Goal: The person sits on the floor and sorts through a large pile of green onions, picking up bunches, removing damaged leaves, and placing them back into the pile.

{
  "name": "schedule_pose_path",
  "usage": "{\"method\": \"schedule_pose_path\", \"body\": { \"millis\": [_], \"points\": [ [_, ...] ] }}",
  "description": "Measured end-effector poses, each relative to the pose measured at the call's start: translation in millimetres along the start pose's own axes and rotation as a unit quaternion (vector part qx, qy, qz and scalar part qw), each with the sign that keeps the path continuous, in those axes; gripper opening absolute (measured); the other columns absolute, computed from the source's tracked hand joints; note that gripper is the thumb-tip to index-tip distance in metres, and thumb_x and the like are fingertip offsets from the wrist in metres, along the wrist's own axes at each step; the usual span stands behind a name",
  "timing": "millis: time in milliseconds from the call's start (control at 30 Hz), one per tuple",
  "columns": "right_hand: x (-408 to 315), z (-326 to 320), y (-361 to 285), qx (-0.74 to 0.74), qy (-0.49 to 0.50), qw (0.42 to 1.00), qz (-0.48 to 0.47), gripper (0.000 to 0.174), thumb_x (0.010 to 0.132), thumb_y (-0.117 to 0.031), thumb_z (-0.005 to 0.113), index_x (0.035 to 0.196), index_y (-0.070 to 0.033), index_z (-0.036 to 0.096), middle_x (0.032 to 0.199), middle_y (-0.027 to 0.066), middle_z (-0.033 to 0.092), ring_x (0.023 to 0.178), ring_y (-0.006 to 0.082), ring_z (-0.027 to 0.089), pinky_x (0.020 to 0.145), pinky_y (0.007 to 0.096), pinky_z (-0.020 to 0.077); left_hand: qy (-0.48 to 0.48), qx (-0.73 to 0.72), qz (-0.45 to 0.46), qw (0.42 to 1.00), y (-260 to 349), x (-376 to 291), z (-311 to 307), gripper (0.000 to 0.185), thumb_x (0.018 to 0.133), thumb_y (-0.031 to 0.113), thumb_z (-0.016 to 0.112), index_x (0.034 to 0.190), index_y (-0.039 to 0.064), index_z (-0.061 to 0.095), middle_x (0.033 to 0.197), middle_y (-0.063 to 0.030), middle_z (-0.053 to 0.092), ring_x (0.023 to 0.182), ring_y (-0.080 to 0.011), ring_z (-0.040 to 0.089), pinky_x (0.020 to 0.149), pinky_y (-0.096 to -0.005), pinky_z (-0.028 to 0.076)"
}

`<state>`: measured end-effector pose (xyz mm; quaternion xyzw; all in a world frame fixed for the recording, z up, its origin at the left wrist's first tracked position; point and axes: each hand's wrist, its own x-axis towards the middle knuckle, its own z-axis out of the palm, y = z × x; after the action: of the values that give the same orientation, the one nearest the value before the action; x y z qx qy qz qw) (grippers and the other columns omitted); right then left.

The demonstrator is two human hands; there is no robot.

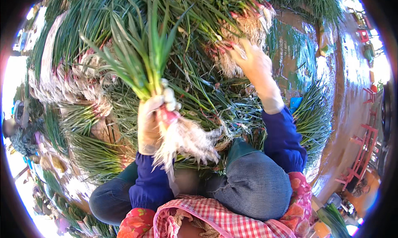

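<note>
My left hand (152, 119), in a pale glove, grips a bunch of spring onions (152, 79) near the bulbs. Its green leaves fan upward, and its long whitish roots (186, 138) hang toward my lap. My right hand (255, 62) reaches to the heap's upper right, its fingers at the reddish bulbs and tangled roots of more spring onions (225, 56). Whether those fingers have closed on a stalk is hard to see. Between the hands lies a bed of loose green leaves and trimmings (199, 88).
Large rows of spring onions (80, 60) are stacked at the upper left, with smaller bundles (96, 154) below them. Another bundle (314, 123) lies right of my arm. Wet plastic sheeting (289, 51) covers ground at the right. Red metal racks (360, 154) stand farther out. A person (20, 126) is at far left.
</note>
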<state>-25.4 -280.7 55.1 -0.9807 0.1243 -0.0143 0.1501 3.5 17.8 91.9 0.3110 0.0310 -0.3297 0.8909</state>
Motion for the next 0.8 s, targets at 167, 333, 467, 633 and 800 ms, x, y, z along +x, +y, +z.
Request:
{"method": "schedule_pose_path", "body": {
  "millis": [167, 333, 467, 633, 800],
  "points": [
    [77, 16, -1, 0.153, -0.021, 0.985, 0.08, 0.033, 0.09, -0.032, 0.055, 0.099, -0.002, 0.063, 0.092, 0.0206, 0.067, 0.084, 0.0357, 0.065, 0.077, 0.043, 0.0494, -0.026, -0.026, 0.131, 0.991, 45, 15, 23, 0.035, 0.081, 0.013, 0.063, 0.11, 0.003, 0.047, 0.088, -0.0085, 0.061, 0.077, -0.0204, 0.065, 0.094, -0.046, 0.052],
    [107, -13, 46, 0.263, 0.109, 0.952, -0.114, 0.026, 0.09, -0.026, 0.061, 0.099, -0.002, 0.065, 0.089, 0.0134, 0.067, 0.079, 0.021, 0.062, 0.07, 0.0314, 0.0471, 0.077, -0.039, 0.115, 0.99, 29, 38, 2, 0.027, 0.082, 0.002, 0.051, 0.108, 0.002, 0.052, 0.087, -0.0038, 0.06, 0.079, -0.0156, 0.062, 0.084, -0.037, 0.058],
    [104, -38, 58, 0.203, 0.0, 0.979, -0.028, 0.029, 0.091, -0.03, 0.053, 0.1, -0.005, 0.065, 0.093, 0.0194, 0.066, 0.091, 0.0356, 0.063, 0.079, 0.0433, 0.0481, 0.005, -0.173, 0.058, 0.983, 0, 35, -9, 0.03, 0.08, -0.001, 0.051, 0.11, 0.007, 0.05, 0.084, -0.0014, 0.056, 0.073, -0.0138, 0.058, 0.076, -0.0355, 0.055],
    [8, -38, -19, -0.06, 0.151, 0.975, -0.151, 0.018, 0.092, -0.024, 0.054, 0.094, -0.007, 0.059, 0.074, 0.0128, 0.064, 0.062, 0.0318, 0.063, 0.05, 0.0416, 0.0488, 0.119, 0.004, -0.009, 0.993, -58, 30, -3, 0.018, 0.085, 0.006, 0.061, 0.102, 0.003, 0.056, 0.086, -0.0079, 0.064, 0.069, -0.0156, 0.059, 0.062, -0.0275, 0.049],
    [-53, -22, -57, 0.259, -0.037, 0.953, -0.154, 0.033, 0.088, -0.038, 0.063, 0.101, -0.008, 0.065, 0.079, 0.0097, 0.068, 0.065, 0.0261, 0.067, 0.054, 0.0345, 0.0511, 0.137, 0.046, -0.054, 0.988, -89, 28, -15, 0.015, 0.086, 0.007, 0.066, 0.099, 0.0, 0.064, 0.082, -0.0083, 0.066, 0.069, -0.0155, 0.063, 0.059, -0.0253, 0.049]
  ]
}}
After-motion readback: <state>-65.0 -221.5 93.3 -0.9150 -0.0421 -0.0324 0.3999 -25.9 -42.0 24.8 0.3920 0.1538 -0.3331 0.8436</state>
